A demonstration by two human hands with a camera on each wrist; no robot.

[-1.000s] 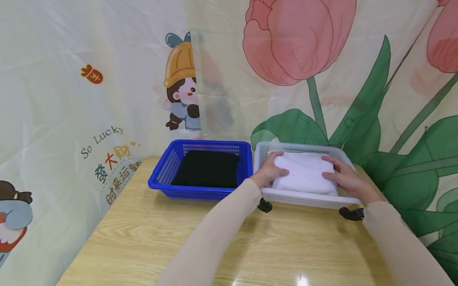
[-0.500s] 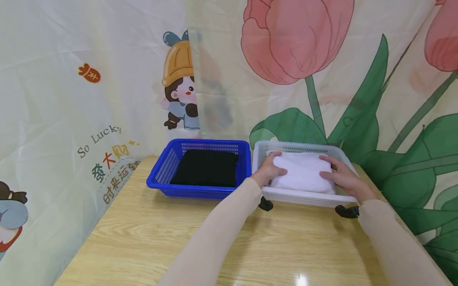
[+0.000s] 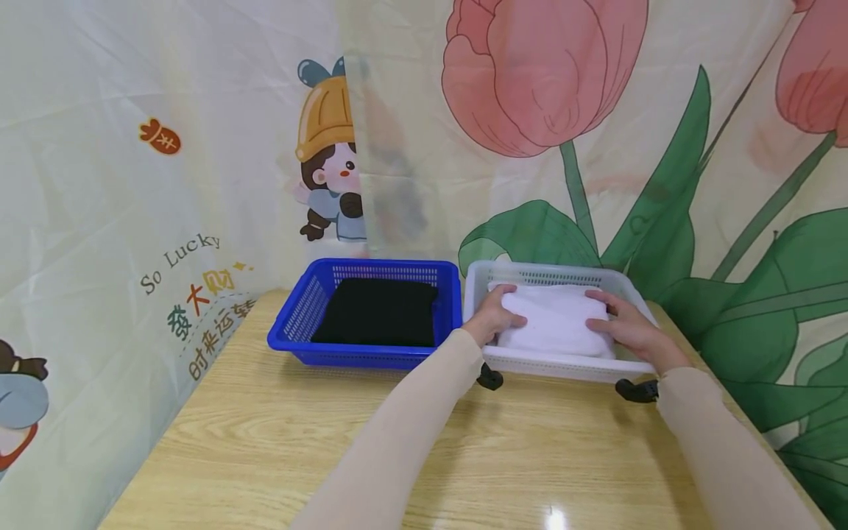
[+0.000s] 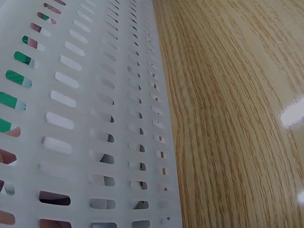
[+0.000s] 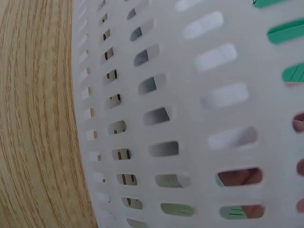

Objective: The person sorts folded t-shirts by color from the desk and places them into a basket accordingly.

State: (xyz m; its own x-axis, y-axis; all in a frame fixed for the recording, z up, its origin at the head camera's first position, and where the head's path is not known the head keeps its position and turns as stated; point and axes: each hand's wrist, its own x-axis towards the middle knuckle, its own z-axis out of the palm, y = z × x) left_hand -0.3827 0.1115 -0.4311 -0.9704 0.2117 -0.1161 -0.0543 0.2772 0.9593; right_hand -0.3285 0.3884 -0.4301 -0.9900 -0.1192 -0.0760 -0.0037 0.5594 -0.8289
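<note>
A folded white cloth [image 3: 553,320] lies in the white plastic basket [image 3: 570,364] at the right. At the cloth's left side, my left hand [image 3: 493,316] grips it, thumb on top near the front and fingers toward the back. My right hand [image 3: 629,327] holds the opposite side, its thumb and fingertips on the cloth's right edge. Both wrist views are filled mostly by the basket's slotted walls, and bits of fingers show through slots low in the right wrist view.
Directly left of the white basket stands a blue basket [image 3: 371,357] with a folded black cloth [image 3: 377,313] in it. Both baskets sit toward the back of a wooden table [image 3: 298,449]. A printed curtain [image 3: 411,110] hangs close behind.
The head view has turned slightly, so the whole scene sits a little farther left. Both hands keep their hold on the white cloth, which stays in the same place in its basket.
</note>
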